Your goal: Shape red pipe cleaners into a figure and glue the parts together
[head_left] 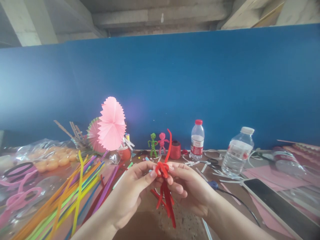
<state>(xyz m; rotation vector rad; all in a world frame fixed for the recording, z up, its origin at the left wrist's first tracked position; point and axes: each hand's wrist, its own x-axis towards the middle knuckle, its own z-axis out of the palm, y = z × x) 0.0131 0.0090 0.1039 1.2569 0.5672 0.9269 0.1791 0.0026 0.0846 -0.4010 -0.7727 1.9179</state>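
1 red pipe-cleaner bundle [163,170] is held by the left hand [132,186] and right hand [195,186]. Each grip is pinched closed.

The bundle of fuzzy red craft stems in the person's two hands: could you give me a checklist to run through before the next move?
1. Left hand holding the fuzzy red stem bundle: ok, at its looped upper part.
2. Right hand holding it too: ok, from the other side.
3. All ends tucked in: not ok; several hang below and one long red end sticks up.
4. Loops tightly wound: cannot tell, the hands partly hide them.
5. Fuzzy green figure and fuzzy pink figure upright: ok, standing beyond the hands.
6. Clear plastic bottle with white cap closed: ok, cap on.
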